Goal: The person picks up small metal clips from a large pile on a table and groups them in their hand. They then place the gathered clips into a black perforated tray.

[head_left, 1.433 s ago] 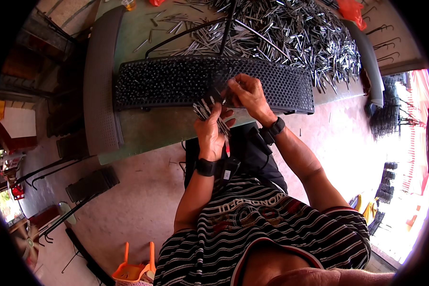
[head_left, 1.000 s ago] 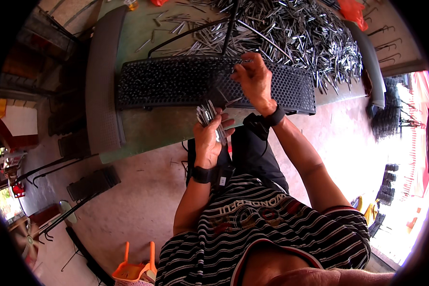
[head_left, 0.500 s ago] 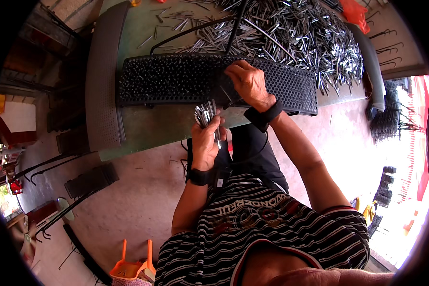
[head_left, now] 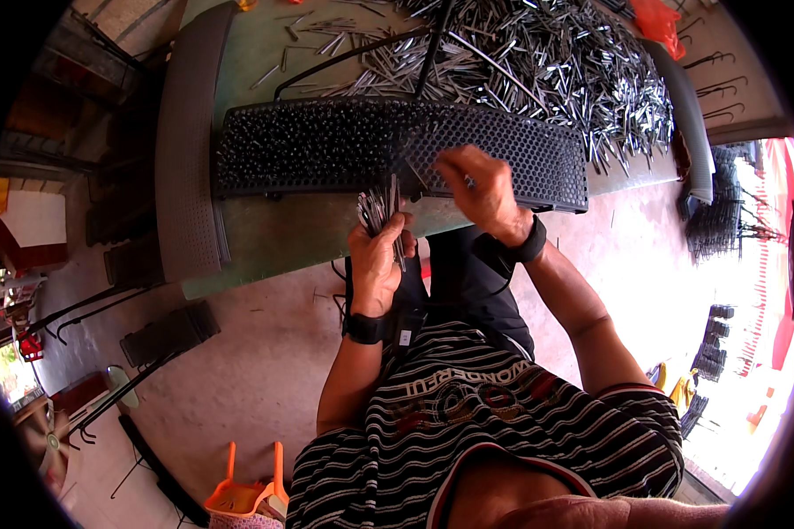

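Observation:
A bundle of thin metal rods (head_left: 379, 210) stands up out of my left hand (head_left: 378, 263), which is closed round it just in front of the long black perforated tray (head_left: 538, 167). The left part of the tray is packed with upright rods (head_left: 309, 145); on the right its round holes show bare. My right hand (head_left: 483, 187) hovers over the tray's front edge, right of the bundle. Its fingers are curled together, and whatever lies between the fingertips is too small to make out.
A large heap of loose metal rods (head_left: 547, 62) covers the far right of the green table (head_left: 265, 234). A bent black bar (head_left: 353, 62) rises behind the tray. Grey perforated sheets (head_left: 185, 150) lie along the table's left side. An orange stool (head_left: 247, 494) stands on the floor.
My right hand has drawn back from the tray's middle, to the right and toward me. My left hand has stayed nearly in place with the rods.

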A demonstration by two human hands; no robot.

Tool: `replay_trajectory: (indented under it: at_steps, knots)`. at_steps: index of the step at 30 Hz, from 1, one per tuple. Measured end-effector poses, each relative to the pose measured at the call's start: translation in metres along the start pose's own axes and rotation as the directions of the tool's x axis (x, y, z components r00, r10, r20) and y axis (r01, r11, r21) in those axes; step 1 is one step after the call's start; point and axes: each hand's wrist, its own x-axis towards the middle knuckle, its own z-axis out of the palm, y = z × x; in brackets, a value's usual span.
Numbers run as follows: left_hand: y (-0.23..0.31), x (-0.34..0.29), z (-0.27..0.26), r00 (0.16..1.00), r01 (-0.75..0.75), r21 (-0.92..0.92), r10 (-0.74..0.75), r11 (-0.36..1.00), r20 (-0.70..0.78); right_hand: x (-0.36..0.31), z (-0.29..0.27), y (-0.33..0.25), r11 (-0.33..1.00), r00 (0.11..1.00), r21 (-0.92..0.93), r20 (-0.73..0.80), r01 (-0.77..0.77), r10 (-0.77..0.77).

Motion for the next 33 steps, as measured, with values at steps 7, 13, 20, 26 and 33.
replay_trajectory:
  at_steps: [7,13,20,26,33]
  knots:
    - [-0.005,0.002,-0.001,1.0,0.004,0.041,-0.005,0.999,0.026,0.027,0.015,0.014,0.911,0.896,0.265,-0.232,-0.316,0.379]
    - [-0.004,0.009,-0.001,0.989,0.144,0.01,-0.145,0.989,0.04,0.025,0.03,0.031,0.904,0.881,0.241,-0.239,-0.354,0.409]
    - [-0.007,0.009,-0.003,0.997,0.048,0.112,-0.054,0.993,0.047,0.032,0.02,0.032,0.956,0.993,-0.29,-0.093,0.044,-0.074]
    - [-0.009,0.009,-0.003,0.999,0.0,0.139,-0.006,0.99,0.042,0.024,0.019,0.007,0.956,0.988,-0.259,0.031,-0.136,0.149]
    - [-0.013,0.008,-0.002,0.999,-0.024,0.149,0.019,0.989,0.03,0.019,0.031,0.002,0.88,0.965,-0.461,0.165,-0.11,0.206]
